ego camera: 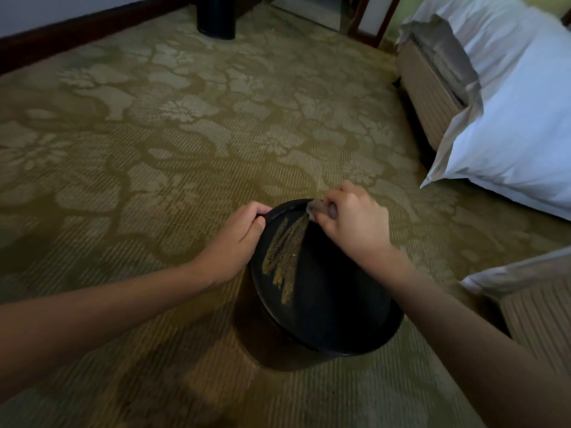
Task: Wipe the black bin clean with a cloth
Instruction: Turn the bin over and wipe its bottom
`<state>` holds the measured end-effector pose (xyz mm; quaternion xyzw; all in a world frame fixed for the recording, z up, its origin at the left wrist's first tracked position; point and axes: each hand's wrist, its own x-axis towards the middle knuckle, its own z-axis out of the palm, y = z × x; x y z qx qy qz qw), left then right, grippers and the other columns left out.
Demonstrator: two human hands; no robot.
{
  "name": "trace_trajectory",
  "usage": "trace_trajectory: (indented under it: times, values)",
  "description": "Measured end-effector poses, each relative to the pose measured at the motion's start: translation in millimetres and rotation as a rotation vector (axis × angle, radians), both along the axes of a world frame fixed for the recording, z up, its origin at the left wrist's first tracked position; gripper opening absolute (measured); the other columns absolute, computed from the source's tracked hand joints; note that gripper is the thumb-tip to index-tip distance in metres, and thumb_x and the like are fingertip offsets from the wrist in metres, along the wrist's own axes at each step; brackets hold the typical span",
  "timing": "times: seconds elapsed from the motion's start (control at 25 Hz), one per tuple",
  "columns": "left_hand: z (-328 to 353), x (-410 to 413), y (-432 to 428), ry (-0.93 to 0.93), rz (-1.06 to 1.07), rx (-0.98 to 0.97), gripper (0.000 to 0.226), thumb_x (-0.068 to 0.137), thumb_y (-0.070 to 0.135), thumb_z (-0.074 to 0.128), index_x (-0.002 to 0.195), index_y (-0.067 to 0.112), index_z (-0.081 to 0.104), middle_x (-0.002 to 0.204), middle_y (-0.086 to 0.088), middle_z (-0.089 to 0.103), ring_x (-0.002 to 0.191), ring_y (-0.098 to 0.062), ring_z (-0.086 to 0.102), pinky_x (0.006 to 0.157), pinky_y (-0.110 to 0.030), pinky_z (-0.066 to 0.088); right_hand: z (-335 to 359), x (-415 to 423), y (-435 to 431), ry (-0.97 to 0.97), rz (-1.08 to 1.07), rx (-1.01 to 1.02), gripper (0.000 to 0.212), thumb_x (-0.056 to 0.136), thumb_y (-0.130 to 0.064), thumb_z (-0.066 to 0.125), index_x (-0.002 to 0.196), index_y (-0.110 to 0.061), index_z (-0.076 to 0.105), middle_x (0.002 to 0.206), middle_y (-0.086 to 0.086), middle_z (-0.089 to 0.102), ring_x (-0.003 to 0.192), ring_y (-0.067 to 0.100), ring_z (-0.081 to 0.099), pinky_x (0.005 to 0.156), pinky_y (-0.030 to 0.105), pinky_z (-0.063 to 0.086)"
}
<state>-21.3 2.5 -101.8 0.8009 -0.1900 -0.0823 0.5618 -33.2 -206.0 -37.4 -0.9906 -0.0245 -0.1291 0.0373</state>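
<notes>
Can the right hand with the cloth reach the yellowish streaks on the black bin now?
Probably yes. The right hand holds the cloth at the far rim of the black bin, beside the top of the yellowish streaks, with nothing between. The left hand grips the rim, clear of them.

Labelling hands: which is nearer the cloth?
Right. The right hand pinches the cloth at the far rim of the black bin; the left hand grips the rim, clear of the cloth.
</notes>
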Motion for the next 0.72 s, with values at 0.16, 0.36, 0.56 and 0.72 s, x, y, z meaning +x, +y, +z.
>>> trace_trajectory:
  times: [0.16,0.36,0.56,0.72]
  values:
    - [2,0,0,-0.008,-0.002,0.026,0.025,0.105,0.03,0.03,0.115,0.026,0.053,0.11,0.007,0.056,0.104,-0.008,0.054,0.084,-0.03,0.046,-1,-28,7,0.013,0.084,0.031,0.024,0.093,-0.048,0.06,0.078,-0.03,0.052,0.096,-0.011,0.049,0.093,0.012,0.053,0.061,0.028,0.042]
    - [-4,-4,2,-0.043,-0.001,-0.025,0.025,0.105,0.026,0.032,0.116,0.022,0.053,0.111,0.004,0.057,0.108,-0.012,0.054,0.093,-0.039,0.048,-11,-107,35,0.053,0.459,0.085,0.024,0.09,-0.051,0.057,0.076,-0.036,0.046,0.091,-0.018,0.047,0.078,0.0,0.043,0.054,0.011,0.034]
    - [-5,0,1,-0.017,-0.008,-0.023,0.026,0.105,0.028,0.031,0.117,0.026,0.054,0.115,0.005,0.056,0.112,-0.01,0.052,0.098,-0.041,0.046,5,-5,22,0.019,0.086,0.004,0.025,0.096,-0.043,0.057,0.08,-0.024,0.052,0.099,-0.005,0.052,0.097,0.017,0.056,0.064,0.031,0.043]
    - [-3,-1,2,-0.041,0.005,-0.003,0.025,0.105,0.026,0.032,0.116,0.025,0.054,0.114,0.006,0.056,0.111,-0.008,0.052,0.098,-0.039,0.045,1,-17,25,0.033,0.091,0.025,0.023,0.093,-0.044,0.06,0.084,-0.023,0.058,0.099,-0.008,0.052,0.098,0.014,0.054,0.064,0.033,0.047]
